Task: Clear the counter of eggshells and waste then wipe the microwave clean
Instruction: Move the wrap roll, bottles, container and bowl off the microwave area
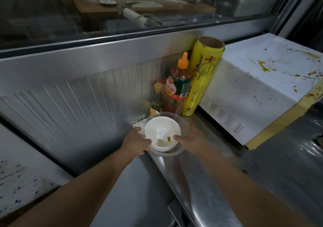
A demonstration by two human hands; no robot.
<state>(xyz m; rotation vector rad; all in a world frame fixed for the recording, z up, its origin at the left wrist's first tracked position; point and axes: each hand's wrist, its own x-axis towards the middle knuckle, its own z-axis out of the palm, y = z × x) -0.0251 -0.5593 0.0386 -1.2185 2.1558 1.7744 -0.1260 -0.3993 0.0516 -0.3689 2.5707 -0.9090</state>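
Note:
A white bowl point(167, 127) sits nested inside a clear glass bowl point(183, 121) near the back of the steel counter point(218, 183). The white bowl holds a white spoon point(160, 132) and brownish-yellow residue. My left hand point(135, 142) grips the left rim of the bowls. On the right rim, my right hand point(189, 139) holds on with its thumb over the edge. The white microwave point(253, 90) stands at the right, its top and side spattered with yellow-brown stains. I see no eggshells.
Behind the bowls stand a small bottle with a yellow cap point(156, 99), a red sauce bottle with an orange cap point(176, 87) and a yellow roll of cling wrap point(202, 76). A ribbed steel backsplash and a window run along the back. A yellow drip point(244, 170) marks the counter.

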